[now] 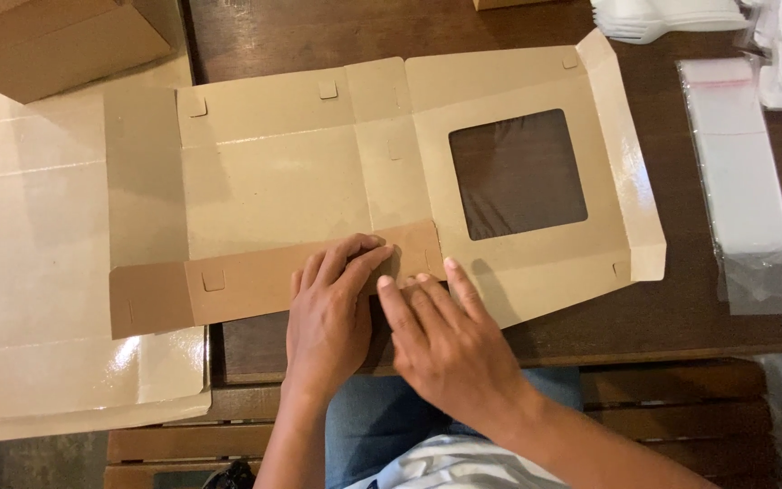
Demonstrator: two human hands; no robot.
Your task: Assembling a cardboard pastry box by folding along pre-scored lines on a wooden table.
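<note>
Hands work the near side flap [309,272] of a flat kraft window box blank [273,181] lying on the dark wooden table [681,317]. Left hand [328,317] presses flat on the folded flap; right hand [445,344], beside it, fingers spread, pushes the flap's end. Clear plastic bags [744,181] lie right of the blank.

Both forearms are bare, with no sleeves showing; blue jeans [368,421] cover the lap, under a pale striped shirt [450,466].
</note>
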